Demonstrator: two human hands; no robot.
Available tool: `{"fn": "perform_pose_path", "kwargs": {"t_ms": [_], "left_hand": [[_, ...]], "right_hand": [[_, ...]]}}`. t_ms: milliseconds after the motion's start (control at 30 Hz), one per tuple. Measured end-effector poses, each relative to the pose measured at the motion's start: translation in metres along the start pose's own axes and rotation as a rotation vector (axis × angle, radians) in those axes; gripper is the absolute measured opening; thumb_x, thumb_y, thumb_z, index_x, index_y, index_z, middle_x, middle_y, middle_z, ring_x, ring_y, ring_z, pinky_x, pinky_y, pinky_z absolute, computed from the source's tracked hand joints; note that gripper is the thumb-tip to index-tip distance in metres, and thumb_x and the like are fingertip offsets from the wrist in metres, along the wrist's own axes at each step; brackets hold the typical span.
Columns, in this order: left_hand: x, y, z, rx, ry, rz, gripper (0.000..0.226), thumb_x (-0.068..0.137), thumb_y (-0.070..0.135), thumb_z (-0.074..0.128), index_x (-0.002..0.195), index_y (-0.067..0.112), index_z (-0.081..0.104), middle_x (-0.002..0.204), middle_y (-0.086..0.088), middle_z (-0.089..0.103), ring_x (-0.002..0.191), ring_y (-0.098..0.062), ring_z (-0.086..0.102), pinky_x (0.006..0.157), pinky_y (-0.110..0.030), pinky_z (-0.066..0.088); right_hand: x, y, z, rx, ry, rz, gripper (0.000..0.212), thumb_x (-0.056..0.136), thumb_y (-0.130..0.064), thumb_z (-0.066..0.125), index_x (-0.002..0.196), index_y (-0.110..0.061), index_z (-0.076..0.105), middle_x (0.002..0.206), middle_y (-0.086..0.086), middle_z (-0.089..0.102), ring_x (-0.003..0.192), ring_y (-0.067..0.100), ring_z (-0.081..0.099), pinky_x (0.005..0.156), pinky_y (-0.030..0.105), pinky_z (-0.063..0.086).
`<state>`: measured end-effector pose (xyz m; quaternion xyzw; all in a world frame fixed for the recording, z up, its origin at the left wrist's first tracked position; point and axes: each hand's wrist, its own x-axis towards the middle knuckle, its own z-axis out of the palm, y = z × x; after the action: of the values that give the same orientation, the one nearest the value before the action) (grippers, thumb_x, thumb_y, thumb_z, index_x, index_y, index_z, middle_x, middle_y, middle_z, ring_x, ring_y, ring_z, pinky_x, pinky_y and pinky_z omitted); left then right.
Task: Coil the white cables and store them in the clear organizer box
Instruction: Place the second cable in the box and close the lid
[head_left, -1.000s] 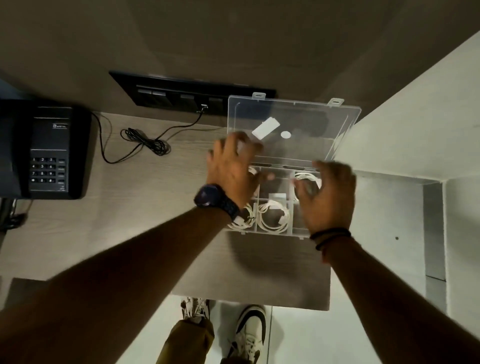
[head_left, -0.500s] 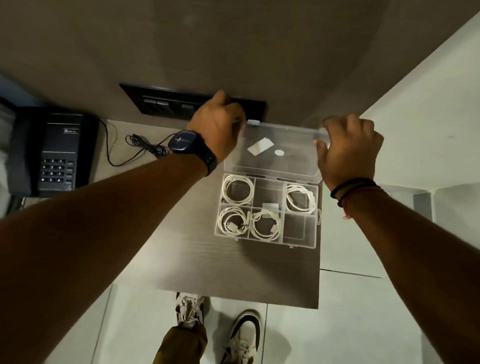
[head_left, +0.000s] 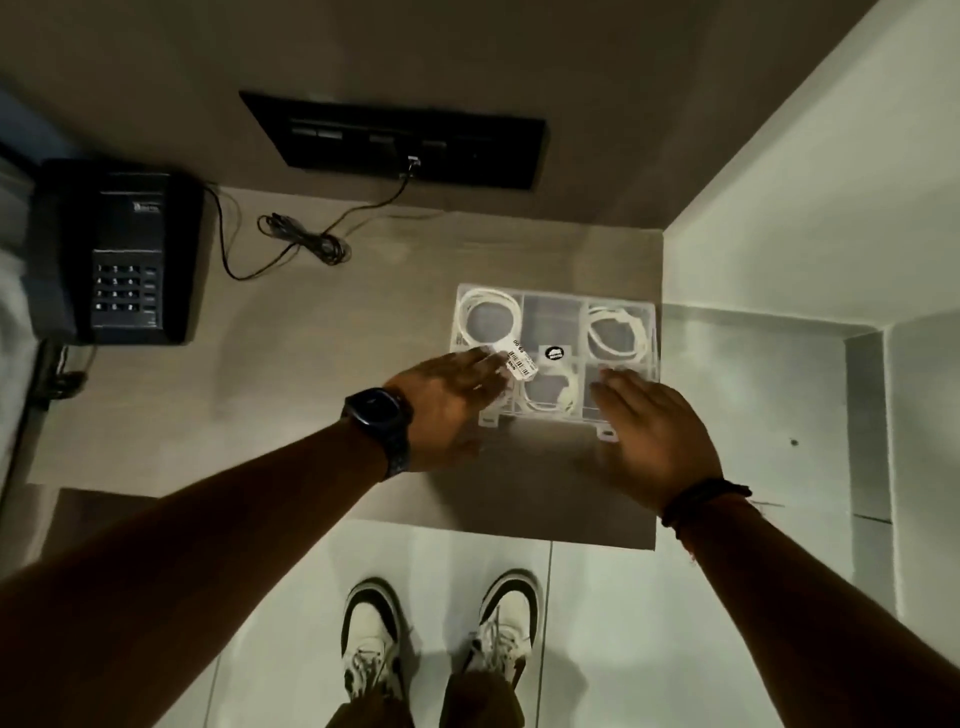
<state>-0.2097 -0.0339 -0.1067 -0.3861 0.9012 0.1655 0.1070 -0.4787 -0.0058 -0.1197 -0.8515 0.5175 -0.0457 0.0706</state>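
The clear organizer box (head_left: 553, 312) lies on the wooden desk (head_left: 311, 364) with its lid down flat over the compartments. Coiled white cables (head_left: 488, 319) show through the lid in several compartments; another coil (head_left: 615, 332) sits at the right. A barcode label and a round black sticker are on the lid. My left hand (head_left: 449, 400) rests flat, fingers together, on the lid's front left part. My right hand (head_left: 657, 434) lies flat at the front right corner, fingertips on the lid. Neither hand holds anything.
A black desk phone (head_left: 114, 249) stands at the left with its black cord (head_left: 306, 241) bundled on the desk and plugged into a dark wall panel (head_left: 395, 137). A white wall and ledge (head_left: 779, 260) bound the right. My shoes are on the tiled floor below.
The lid, upright with both hands at its top edge half a second ago, now lies shut over the box. Both hands came down toward me onto the lid's front.
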Motion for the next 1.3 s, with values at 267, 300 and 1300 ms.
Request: {"fn": "perform_pose_path", "kwargs": {"t_ms": [267, 300, 1300], "left_hand": [[0.012, 0.014, 0.017, -0.126, 0.035, -0.155, 0.057, 0.094, 0.045, 0.040, 0.142, 0.014, 0.037, 0.155, -0.007, 0.026, 0.145, -0.025, 0.019, 0.112, -0.039, 0.029], [0.013, 0.016, 0.017, -0.127, 0.039, -0.186, 0.056, 0.095, 0.042, 0.041, 0.144, 0.016, 0.033, 0.157, -0.005, 0.022, 0.146, -0.022, 0.015, 0.112, -0.037, 0.029], [0.097, -0.033, 0.002, -0.006, 0.199, -0.247, 0.047, 0.091, 0.026, 0.056, 0.135, 0.013, 0.044, 0.152, -0.006, 0.034, 0.141, -0.024, 0.029, 0.093, -0.050, 0.050]], "right_hand": [[-0.018, 0.004, 0.033, 0.099, 0.002, 0.031, 0.051, 0.089, -0.031, 0.047, 0.131, -0.003, 0.052, 0.138, 0.018, 0.051, 0.131, 0.032, 0.044, 0.109, 0.040, 0.031], [-0.018, 0.004, 0.034, 0.103, 0.007, 0.031, 0.050, 0.090, -0.030, 0.045, 0.131, -0.003, 0.052, 0.138, 0.018, 0.051, 0.131, 0.031, 0.043, 0.110, 0.038, 0.028], [0.075, 0.057, 0.037, -0.017, 0.119, 0.092, 0.049, 0.072, 0.003, 0.076, 0.118, 0.003, 0.062, 0.125, 0.023, 0.061, 0.116, 0.043, 0.056, 0.098, 0.053, 0.034]]}}
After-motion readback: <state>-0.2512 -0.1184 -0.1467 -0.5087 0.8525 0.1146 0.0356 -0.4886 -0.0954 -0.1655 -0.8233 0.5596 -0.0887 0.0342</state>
